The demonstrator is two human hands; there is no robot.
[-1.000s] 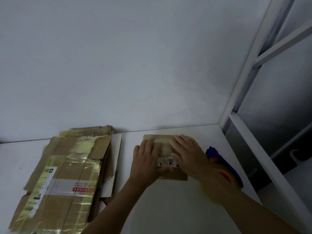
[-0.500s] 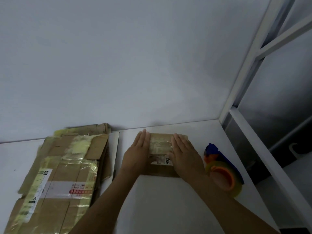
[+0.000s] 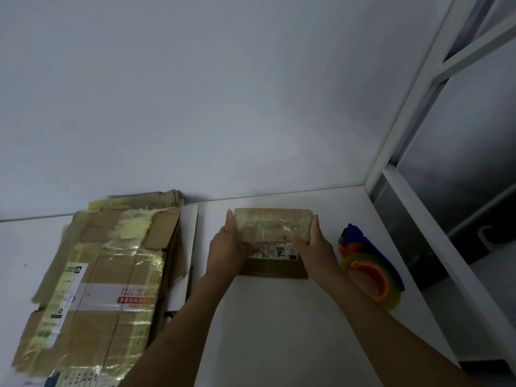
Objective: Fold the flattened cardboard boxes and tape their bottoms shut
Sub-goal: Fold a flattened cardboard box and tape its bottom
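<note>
The white tabletop (image 3: 279, 317) carries a stack of flattened boxes (image 3: 111, 275) at the left, its long axis running away from the person. Beside it stands a small box (image 3: 272, 233), long axis left to right, taped face up. The left hand (image 3: 226, 247) and right hand (image 3: 315, 244) press its short ends, each grip flat with straight fingers. A tape dispenser (image 3: 368, 272) lies just right.

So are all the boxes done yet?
Not yet. One small cardboard box looks folded and taped; the left hand and right hand hold its sides. The pile of flattened boxes lies unfolded, and the tape dispenser sits nearby.
</note>
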